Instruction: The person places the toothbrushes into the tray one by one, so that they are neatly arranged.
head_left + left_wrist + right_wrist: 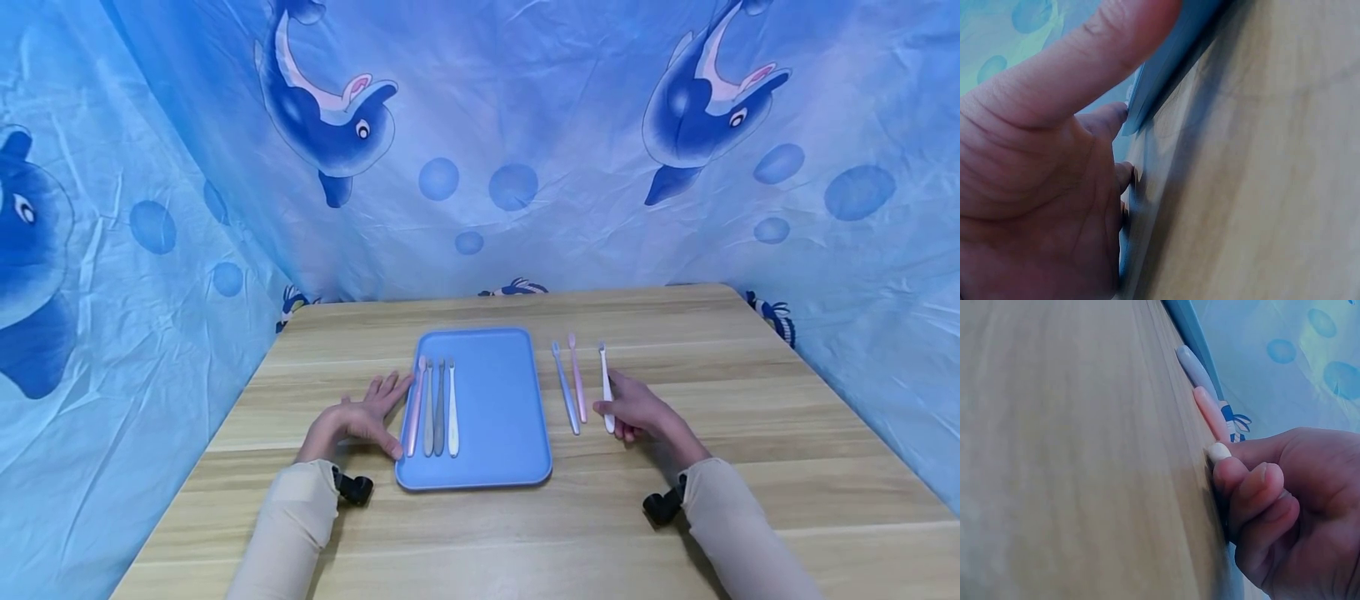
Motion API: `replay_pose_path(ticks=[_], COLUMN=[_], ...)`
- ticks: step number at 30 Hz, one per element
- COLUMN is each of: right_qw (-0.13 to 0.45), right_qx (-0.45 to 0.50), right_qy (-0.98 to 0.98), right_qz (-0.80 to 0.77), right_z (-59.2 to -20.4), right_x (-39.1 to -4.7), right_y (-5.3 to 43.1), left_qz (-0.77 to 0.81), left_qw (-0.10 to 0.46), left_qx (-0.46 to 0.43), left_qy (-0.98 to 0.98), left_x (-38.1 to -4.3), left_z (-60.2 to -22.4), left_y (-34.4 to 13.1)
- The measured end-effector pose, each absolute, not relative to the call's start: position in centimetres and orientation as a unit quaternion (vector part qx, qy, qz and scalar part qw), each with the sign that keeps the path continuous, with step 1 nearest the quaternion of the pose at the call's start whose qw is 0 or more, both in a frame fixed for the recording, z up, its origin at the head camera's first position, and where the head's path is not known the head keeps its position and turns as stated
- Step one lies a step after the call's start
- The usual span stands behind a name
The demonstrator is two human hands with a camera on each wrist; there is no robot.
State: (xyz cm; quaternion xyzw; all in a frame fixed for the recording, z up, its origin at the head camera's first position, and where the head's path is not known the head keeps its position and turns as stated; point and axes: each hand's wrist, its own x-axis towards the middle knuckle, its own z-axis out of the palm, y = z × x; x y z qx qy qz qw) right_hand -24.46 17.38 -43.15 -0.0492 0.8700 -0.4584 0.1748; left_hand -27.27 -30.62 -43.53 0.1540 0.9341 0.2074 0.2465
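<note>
On the left part of a blue tray (pixel 498 408) lie several toothbrushes side by side: a pink one (pixel 416 408), two grey ones and a white one (pixel 453 412). My left hand (pixel 367 415) rests at the tray's left edge, fingers spread and thumb at the rim. Right of the tray, my right hand (pixel 636 406) pinches a white toothbrush (pixel 606 375) between thumb and fingers. In the right wrist view only the tip of its handle (pixel 1218 451) shows; the fingers hide the rest. Beside it lie a pink toothbrush (pixel 577 379) and a blue toothbrush (pixel 566 387).
The wooden table (pixel 480 542) reaches back to a blue curtain (pixel 480 125) printed with dolphins, which also hangs along the left. A black wrist camera (pixel 356 489) sits on the left wrist and another camera (pixel 662 507) on the right.
</note>
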Motion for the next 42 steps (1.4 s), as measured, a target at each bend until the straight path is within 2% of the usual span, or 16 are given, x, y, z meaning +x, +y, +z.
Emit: replay_pose_path(ticks=[26,32,42], right_qw=[0.151,0.140,0.148], right_qx=[-0.055,-0.080,-0.078], right_qy=[0.870,0.870,0.874], right_qz=[-0.465,-0.466,-0.457], right_z=[-41.4,-41.0,-40.1], right_x=[-24.1,-24.1,-24.2], right_y=[16.5,16.2,15.3], left_qz=[0.213,0.212,0.225], left_qw=[0.240,0.241,0.249], left_qx=[0.159,0.157,0.164], left_qy=[0.934,0.934,0.928], left_x=[-27.1,-27.4,-26.8], left_z=[-43.8,-44.1,-43.2], left_y=[-30.8,-30.9,-30.6])
